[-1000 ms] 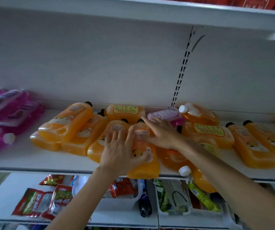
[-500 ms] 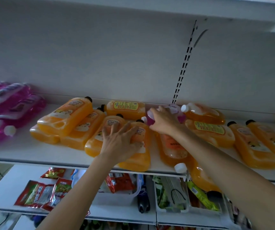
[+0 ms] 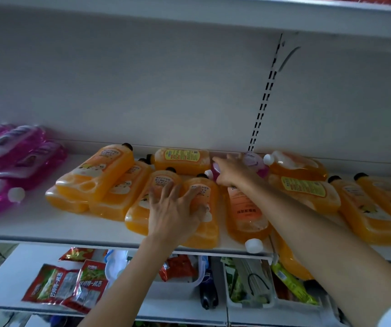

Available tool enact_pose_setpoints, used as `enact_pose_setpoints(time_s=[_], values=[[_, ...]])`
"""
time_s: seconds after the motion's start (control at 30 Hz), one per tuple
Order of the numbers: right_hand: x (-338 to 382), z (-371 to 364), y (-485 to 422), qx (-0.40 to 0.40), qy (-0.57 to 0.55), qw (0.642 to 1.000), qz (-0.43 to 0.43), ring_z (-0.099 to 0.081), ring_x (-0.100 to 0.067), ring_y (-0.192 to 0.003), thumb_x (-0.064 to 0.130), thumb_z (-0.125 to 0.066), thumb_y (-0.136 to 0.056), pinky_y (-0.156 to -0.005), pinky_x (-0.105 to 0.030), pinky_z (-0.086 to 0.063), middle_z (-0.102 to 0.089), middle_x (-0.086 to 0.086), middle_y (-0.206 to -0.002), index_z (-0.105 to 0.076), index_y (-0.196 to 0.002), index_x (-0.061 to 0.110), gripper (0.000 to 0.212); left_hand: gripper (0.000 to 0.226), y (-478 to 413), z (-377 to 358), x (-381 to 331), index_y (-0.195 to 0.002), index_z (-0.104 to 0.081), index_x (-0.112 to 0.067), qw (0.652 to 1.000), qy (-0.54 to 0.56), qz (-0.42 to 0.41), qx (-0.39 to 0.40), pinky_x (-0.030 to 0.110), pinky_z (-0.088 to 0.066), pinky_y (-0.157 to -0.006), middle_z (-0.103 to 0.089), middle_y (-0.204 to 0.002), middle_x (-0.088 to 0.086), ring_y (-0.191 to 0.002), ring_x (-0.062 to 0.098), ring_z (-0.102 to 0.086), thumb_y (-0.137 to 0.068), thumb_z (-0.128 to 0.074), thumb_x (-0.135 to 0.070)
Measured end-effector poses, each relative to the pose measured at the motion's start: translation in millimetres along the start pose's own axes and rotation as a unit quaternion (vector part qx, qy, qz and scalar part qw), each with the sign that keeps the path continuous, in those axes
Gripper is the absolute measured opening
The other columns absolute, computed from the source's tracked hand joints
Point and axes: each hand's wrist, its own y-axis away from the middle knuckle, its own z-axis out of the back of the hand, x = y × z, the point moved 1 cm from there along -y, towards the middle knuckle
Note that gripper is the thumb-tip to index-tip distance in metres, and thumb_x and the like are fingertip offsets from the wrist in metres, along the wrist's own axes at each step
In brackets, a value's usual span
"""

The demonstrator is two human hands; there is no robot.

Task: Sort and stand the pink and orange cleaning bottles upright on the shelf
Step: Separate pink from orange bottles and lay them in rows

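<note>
Several orange bottles [image 3: 100, 175] lie flat across the white shelf [image 3: 36, 225]. My left hand [image 3: 175, 208] rests spread, palm down, on two orange bottles [image 3: 204, 223] near the front edge. My right hand [image 3: 234, 171] grips a lone pink bottle [image 3: 254, 162] lying among the orange ones at the back, by its neck end. Several pink bottles [image 3: 12, 161] lie piled at the shelf's far left. More orange bottles [image 3: 367, 208] lie to the right, partly hidden by my right forearm.
The shelf's back wall carries a slotted upright [image 3: 265, 100]. One orange bottle with a white cap [image 3: 253, 245] overhangs the front edge. Below, a lower shelf holds red snack packets [image 3: 64, 286], a dark bottle [image 3: 208, 289] and white bins [image 3: 248, 300].
My right hand has moved back from the orange bottles and closed on the pink bottle by the rear wall. My left hand has stayed on the front orange bottles.
</note>
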Motion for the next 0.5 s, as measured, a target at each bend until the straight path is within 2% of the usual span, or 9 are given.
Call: enact_pose_setpoints(time_s=[0.07,0.13,0.2,0.3,0.33,0.4,0.47,0.5], values=[[3.2,-4.5,-13.9,-0.006,-0.006,1.0,-0.02,-0.024,-0.04,-0.135,0.02,-0.059,-0.084,-0.109,-0.061,-0.022,-0.035,-0.016,-0.142,-0.037,-0.137,0.02,0.057,0.054,-1.0,0.6,0.3,-0.136,-0.028,-0.046,1.0,-0.002,-0.002,-0.002,0.054,-0.002,-0.112,-0.032,-0.147,-0.006,-0.14,0.02,-0.015,-0.084,-0.019,-0.061],[4.2,-1.6,-22.0,-0.028,-0.004,0.999,-0.017,-0.037,-0.036,-0.124,0.027,-0.062,-0.081,-0.107,-0.055,-0.028,-0.05,-0.012,-0.127,-0.048,-0.122,0.018,0.044,0.051,-1.2,0.5,0.7,-0.136,-0.027,-0.046,1.0,0.002,-0.007,-0.002,0.054,-0.001,-0.112,-0.031,-0.146,-0.006,-0.14,0.02,-0.015,-0.086,-0.022,-0.06],[1.1,4.4,-18.4,-0.05,-0.021,0.999,-0.002,-0.043,-0.034,-0.117,0.033,-0.066,-0.078,-0.102,-0.051,-0.034,-0.055,-0.009,-0.116,-0.05,-0.113,0.017,0.041,0.055,-0.2,1.1,2.2,-0.135,-0.028,-0.046,1.0,0.007,-0.008,-0.003,0.054,-0.002,-0.112,-0.032,-0.145,-0.006,-0.139,0.02,-0.016,-0.083,-0.017,-0.062],[-13.1,10.3,-3.7,-0.141,-0.115,0.982,0.046,-0.057,-0.028,-0.099,0.033,-0.071,-0.073,-0.091,-0.042,-0.044,-0.06,-0.004,-0.101,-0.049,-0.105,0.018,0.042,0.06,-3.3,1.6,3.3,-0.133,-0.03,-0.045,1.0,0.007,-0.006,-0.005,0.054,-0.005,-0.111,-0.035,-0.144,-0.004,-0.138,0.022,-0.02,-0.078,-0.015,-0.061],[-20.1,13.6,4.9,-0.178,-0.175,0.967,0.04,-0.058,-0.025,-0.094,0.03,-0.071,-0.071,-0.084,-0.04,-0.048,-0.059,-0.001,-0.097,-0.048,-0.104,0.019,0.041,0.058,-3.6,0.6,2.1,-0.133,-0.032,-0.044,1.0,0.004,-0.004,-0.009,0.054,-0.007,-0.111,-0.037,-0.143,-0.004,-0.137,0.023,-0.022,-0.08,-0.017,-0.062],[-37.2,22.1,19.3,-0.228,-0.324,0.918,0.011,-0.056,-0.019,-0.09,0.023,-0.07,-0.074,-0.075,-0.034,-0.052,-0.055,0.003,-0.098,-0.05,-0.116,0.02,0.047,0.05,-3.1,-0.4,-1.8,-0.131,-0.04,-0.04,1.0,0.007,-0.002,-0.031,0.054,-0.01,-0.111,-0.041,-0.14,-0.003,-0.133,0.022,-0.027,-0.087,-0.026,-0.058],[-51.7,31.2,35.7,-0.233,-0.472,0.85,-0.006,-0.055,-0.013,-0.092,0.015,-0.068,-0.077,-0.066,-0.021,-0.05,-0.054,0.003,-0.105,-0.049,-0.129,0.02,0.056,0.042,-2.5,1.0,-5.3,-0.125,-0.05,-0.035,0.997,0.032,0.002,-0.068,0.053,-0.013,-0.11,-0.045,-0.136,-0.005,-0.129,0.02,-0.033,-0.089,-0.034,-0.051],[-56.7,35.3,43.0,-0.236,-0.534,0.812,0.0,-0.056,-0.013,-0.092,0.012,-0.068,-0.076,-0.064,-0.018,-0.05,-0.056,0.003,-0.105,-0.05,-0.128,0.021,0.056,0.04,-2.5,2.3,-6.9,-0.123,-0.052,-0.033,0.995,0.045,0.004,-0.084,0.052,-0.014,-0.11,-0.046,-0.135,-0.006,-0.128,0.019,-0.034,-0.089,-0.035,-0.049]])
